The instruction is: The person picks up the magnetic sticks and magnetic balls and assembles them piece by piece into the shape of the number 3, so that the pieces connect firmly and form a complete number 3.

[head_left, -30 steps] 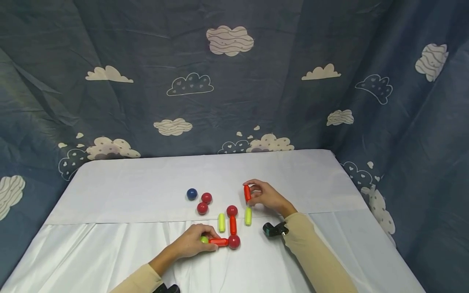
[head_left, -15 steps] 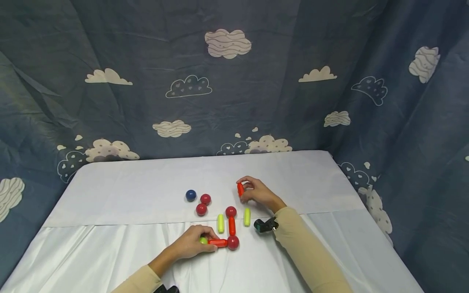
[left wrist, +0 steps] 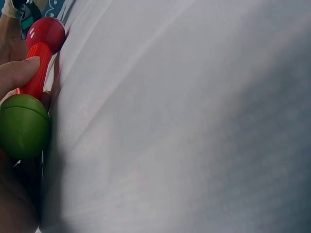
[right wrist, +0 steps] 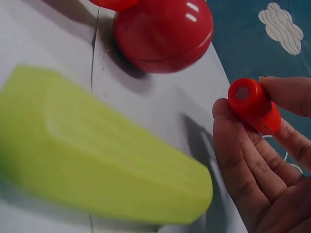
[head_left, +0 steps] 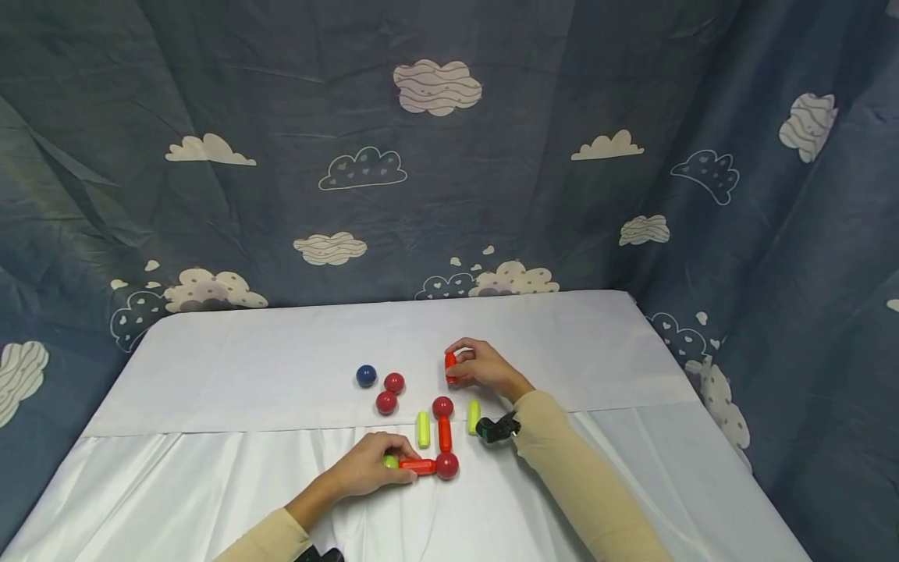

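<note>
Obscuring a green ball [left wrist: 24, 127] (partly, head view) is the left hand [head_left: 371, 466].

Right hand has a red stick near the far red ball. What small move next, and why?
I'd probably ease the held red stick toward the far red ball: a gap separates them, and that ball's near side already meets a middle red stick. The right hand leaves a stick end exposed, while the left hand grips a third red stick, perhaps steadying things.

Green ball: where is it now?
Head view, lower middle: the green ball, partly covered by the left hand, at the left end of that hand's red rod.
</note>
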A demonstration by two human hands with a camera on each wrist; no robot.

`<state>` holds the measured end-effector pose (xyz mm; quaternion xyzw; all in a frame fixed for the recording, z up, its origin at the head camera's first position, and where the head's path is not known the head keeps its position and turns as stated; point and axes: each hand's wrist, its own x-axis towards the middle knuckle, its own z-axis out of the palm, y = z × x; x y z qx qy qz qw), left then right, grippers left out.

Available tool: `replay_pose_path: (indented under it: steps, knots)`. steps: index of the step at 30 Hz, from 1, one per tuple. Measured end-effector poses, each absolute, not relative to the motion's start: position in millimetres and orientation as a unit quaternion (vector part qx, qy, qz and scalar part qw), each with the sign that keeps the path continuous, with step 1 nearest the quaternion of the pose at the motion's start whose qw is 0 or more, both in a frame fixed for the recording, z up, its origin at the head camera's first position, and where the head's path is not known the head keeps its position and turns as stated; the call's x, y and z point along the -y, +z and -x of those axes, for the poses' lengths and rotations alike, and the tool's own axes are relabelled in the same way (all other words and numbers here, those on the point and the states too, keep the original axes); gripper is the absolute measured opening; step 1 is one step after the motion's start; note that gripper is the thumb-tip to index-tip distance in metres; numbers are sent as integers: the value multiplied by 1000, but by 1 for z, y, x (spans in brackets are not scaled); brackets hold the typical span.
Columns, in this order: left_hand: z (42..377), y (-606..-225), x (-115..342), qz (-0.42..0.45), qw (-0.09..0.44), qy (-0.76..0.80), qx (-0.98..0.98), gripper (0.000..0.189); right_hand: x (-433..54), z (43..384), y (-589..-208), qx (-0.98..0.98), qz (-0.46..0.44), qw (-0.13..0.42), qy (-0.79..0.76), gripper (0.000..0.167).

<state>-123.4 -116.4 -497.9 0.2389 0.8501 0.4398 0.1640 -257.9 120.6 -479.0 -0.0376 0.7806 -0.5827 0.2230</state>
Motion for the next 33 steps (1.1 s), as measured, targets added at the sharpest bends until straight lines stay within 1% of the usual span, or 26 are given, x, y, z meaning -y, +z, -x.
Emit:
replay_pose_path:
  steps: [6,14,26,33]
  knots:
    - [122,-498,116,-236,172,440,-849,15,-116,256,-479,-780,45,226,-581,36]
    - [122,-497,116,-238,167,437,-851,15,-107,252,-476,-800,49,224,-554,31]
    - [121,-499,116,-235,173,434,-852,15,-103,253,-485,-814,37,246,-525,30]
    - [124,-496,117,-251,154,441,-848,15,-102,254,-485,-811,61,247,-527,25]
